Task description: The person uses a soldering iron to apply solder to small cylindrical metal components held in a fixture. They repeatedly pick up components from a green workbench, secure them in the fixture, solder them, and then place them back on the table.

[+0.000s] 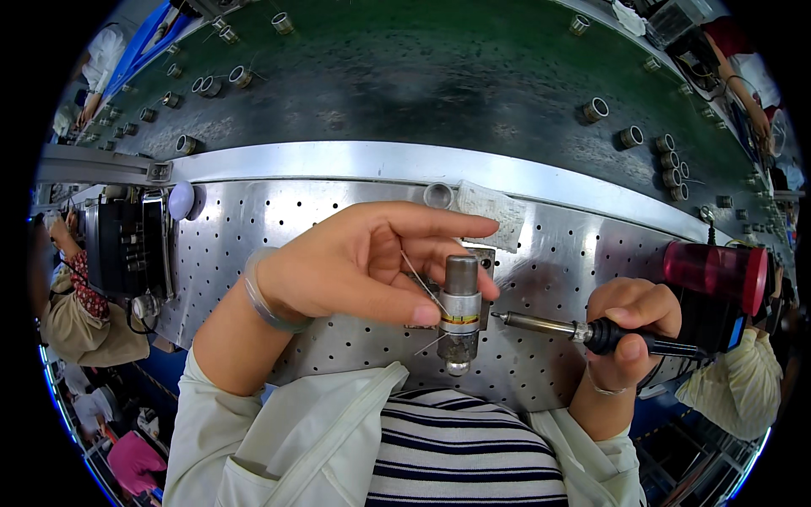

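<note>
A soldering iron (542,325) is grasped by the right hand (639,311); around the metal cylinder (460,306), likely heavy, stiff, best held up top, the left hand (351,270) is curled, grip unclear.

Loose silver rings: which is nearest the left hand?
The ring beside the white cloth, just beyond the left hand; the other loose ones are on the green belt.

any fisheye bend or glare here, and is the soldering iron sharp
Head view: the silver rail bows into an arc and the corners go black; head view: pale reflections lie on the perforated metal plate; head view: the soldering iron looks fairly crisp.
</note>
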Tool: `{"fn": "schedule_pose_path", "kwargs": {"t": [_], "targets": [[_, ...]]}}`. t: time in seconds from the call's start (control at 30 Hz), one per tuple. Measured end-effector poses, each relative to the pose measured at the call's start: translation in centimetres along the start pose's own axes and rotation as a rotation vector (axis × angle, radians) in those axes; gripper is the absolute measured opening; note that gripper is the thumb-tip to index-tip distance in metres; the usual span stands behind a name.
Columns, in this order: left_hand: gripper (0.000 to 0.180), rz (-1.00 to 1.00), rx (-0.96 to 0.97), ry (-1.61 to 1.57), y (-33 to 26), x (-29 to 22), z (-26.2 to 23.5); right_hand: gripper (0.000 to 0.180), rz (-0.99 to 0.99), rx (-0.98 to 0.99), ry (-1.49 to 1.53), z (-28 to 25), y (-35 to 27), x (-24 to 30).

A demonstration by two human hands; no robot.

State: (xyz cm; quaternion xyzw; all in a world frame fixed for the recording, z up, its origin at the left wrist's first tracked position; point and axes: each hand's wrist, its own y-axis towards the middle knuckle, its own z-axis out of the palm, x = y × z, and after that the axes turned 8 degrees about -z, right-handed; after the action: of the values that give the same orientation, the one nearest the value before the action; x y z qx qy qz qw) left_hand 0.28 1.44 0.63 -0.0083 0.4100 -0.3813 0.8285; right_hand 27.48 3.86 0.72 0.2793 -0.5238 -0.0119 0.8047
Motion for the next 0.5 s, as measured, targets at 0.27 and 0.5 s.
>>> {"fn": "schedule_pose_path", "kwargs": {"t": [0.27,0.5], "targets": [[0.078,-0.031,-0.156,0.067,0.3,0.3,0.9,0.026,0.025,0.041,0.001,0.2,-0.3,-0.3],[0.078,-0.025,-0.120,0.027,0.3,0.5,0.9,0.027,0.024,0.003,-0.023,0.0,-0.1,-0.1]]}}
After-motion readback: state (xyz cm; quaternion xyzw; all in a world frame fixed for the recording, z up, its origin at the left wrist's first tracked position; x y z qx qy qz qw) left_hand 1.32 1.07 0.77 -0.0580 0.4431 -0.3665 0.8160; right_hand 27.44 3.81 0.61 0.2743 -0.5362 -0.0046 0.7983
